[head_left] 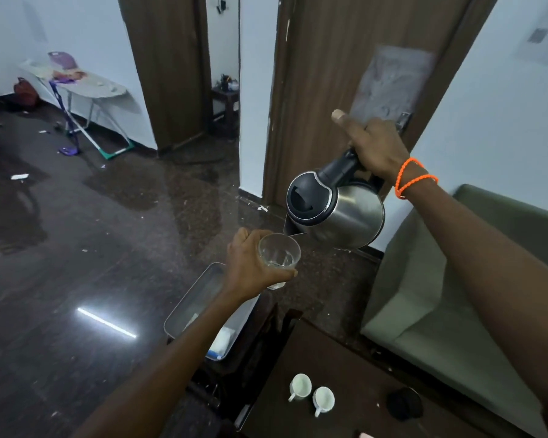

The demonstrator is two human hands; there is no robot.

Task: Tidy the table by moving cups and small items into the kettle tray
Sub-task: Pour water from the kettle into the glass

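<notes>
My right hand (374, 147) grips the black handle of a steel kettle (336, 210), which is tilted with its spout just over a clear glass (279, 252). My left hand (250, 267) holds that glass upright in the air, above the far end of a metal tray (190, 298). The tray rests on a dark chair and holds a few white sachets. Two white cups (300, 386) (323, 400) stand side by side on the dark wooden table (345, 368) below. A black round kettle base (404, 403) lies to their right.
A green sofa (456, 295) stands to the right of the table. Wooden doors (326, 74) and a white wall rise behind the kettle. The dark glossy floor (92, 248) stretches left, with an ironing board (79, 80) and a mop far back.
</notes>
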